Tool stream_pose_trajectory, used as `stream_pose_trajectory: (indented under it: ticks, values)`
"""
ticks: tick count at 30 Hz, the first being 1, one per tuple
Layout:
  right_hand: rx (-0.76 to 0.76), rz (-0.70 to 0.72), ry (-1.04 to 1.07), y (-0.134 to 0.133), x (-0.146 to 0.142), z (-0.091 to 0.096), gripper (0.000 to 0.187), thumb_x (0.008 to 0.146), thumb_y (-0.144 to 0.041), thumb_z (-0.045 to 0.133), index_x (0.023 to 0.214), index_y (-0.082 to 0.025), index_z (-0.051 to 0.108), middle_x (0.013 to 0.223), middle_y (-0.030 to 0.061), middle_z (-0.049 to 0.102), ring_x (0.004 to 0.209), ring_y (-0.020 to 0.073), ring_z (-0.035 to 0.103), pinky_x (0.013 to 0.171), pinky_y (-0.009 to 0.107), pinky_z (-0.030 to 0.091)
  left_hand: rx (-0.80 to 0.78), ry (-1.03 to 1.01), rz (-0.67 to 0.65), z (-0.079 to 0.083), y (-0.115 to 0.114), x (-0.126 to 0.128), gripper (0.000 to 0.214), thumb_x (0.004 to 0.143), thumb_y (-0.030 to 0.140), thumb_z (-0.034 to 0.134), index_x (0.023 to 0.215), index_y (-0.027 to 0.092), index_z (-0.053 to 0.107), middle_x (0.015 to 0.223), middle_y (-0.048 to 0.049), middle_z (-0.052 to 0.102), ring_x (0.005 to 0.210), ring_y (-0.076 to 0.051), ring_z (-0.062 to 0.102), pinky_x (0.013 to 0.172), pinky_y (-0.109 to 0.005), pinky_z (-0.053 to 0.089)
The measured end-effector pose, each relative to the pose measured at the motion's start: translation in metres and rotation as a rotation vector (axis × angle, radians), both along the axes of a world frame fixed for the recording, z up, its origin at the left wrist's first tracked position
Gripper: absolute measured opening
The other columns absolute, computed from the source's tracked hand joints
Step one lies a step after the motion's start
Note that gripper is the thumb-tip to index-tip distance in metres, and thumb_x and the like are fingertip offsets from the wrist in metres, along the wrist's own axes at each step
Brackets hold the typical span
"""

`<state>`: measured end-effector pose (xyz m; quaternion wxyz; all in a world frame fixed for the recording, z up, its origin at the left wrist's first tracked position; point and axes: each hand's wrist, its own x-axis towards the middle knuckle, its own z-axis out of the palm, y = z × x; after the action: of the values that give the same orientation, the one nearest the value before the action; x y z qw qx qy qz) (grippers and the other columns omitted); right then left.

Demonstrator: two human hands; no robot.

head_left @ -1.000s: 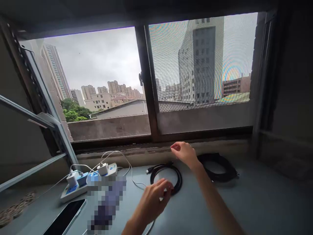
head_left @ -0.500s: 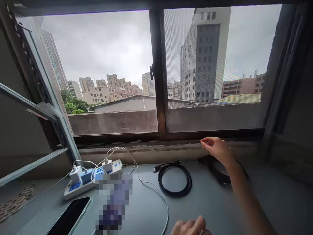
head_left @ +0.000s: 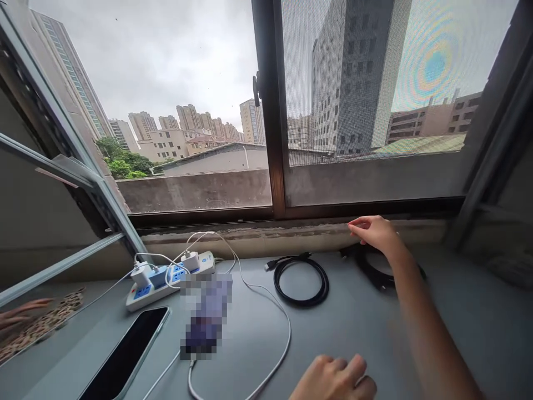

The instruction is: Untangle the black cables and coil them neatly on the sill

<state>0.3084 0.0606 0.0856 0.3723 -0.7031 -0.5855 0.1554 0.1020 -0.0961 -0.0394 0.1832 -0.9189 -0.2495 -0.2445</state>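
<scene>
My right hand (head_left: 376, 233) is raised over the back right of the table, its thumb and fingertips brought together in a pinch. If anything is between those fingertips, it is too small to make out. Beneath it lies a dark coiled cable (head_left: 370, 261), partly covered by the hand and forearm. My left hand (head_left: 333, 380) rests low at the front edge of the view with its fingers curled in; whatever they may hold is hidden. Between the hands and the window lies a black coiled cable (head_left: 301, 297) with a connector at its upper left end.
On the left stands a white power strip (head_left: 175, 281) with chargers and white cables. A dark-screened phone (head_left: 125, 355) and a blurred-out purple device (head_left: 208, 316) lie nearby. At far left, another person's hand (head_left: 25, 314) is beside leopard-patterned cloth (head_left: 54, 319). A window (head_left: 275, 111) closes off the back.
The view has tipped downward, so more of the table shows. My left hand appears more fully, still curled. My right hand keeps its pinch. Another person's hand has appeared at far left.
</scene>
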Motion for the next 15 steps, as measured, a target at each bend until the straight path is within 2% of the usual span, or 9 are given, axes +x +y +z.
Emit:
stream_pose_trajectory:
  ticks: [3, 7, 12, 15]
  values:
    - [-0.029, 0.049, 0.023, 0.006, 0.002, -0.003, 0.015, 0.078, -0.032, 0.059, 0.081, -0.024, 0.071, 0.073, -0.001, 0.073, 0.055, 0.0146, 0.065, 0.069, 0.028, 0.047, -0.051, -0.002, -0.008, 0.016, -0.001, -0.005, 0.016, 0.08, 0.016, 0.059, 0.074, 0.02, 0.044, 0.073, 0.0045, 0.052, 0.046, -0.011, 0.044, 0.039, -0.027, 0.027]
    - [-0.077, 0.087, 0.061, 0.012, 0.005, -0.002, 0.014, 0.077, -0.029, 0.06, 0.083, -0.022, 0.071, 0.072, -0.0006, 0.073, 0.055, 0.0143, 0.066, 0.072, 0.027, 0.048, -0.18, 0.041, 0.032, 0.025, 0.002, -0.012, 0.011, 0.078, 0.011, 0.053, 0.084, 0.02, 0.05, 0.08, 0.0028, 0.053, 0.051, -0.012, 0.047, 0.045, -0.028, 0.033]
    - [-0.16, 0.166, 0.142, 0.01, 0.017, 0.0, 0.026, 0.082, -0.036, 0.059, 0.099, -0.02, 0.07, 0.082, 0.003, 0.074, 0.06, 0.0133, 0.068, 0.059, 0.022, 0.047, -0.261, 0.063, 0.12, 0.025, 0.012, -0.019, 0.014, 0.079, 0.009, 0.049, 0.086, 0.02, 0.051, 0.084, 0.0012, 0.054, 0.052, -0.013, 0.047, 0.047, -0.029, 0.033]
    - [-0.256, 0.194, 0.182, 0.009, 0.028, -0.006, 0.029, 0.084, -0.038, 0.057, 0.103, -0.018, 0.069, 0.088, 0.0055, 0.074, 0.065, 0.0134, 0.069, 0.051, 0.019, 0.043, -0.28, 0.074, 0.125, 0.025, 0.014, -0.018, 0.014, 0.079, 0.008, 0.048, 0.086, 0.019, 0.052, 0.085, 0.0008, 0.054, 0.051, -0.012, 0.047, 0.047, -0.028, 0.032]
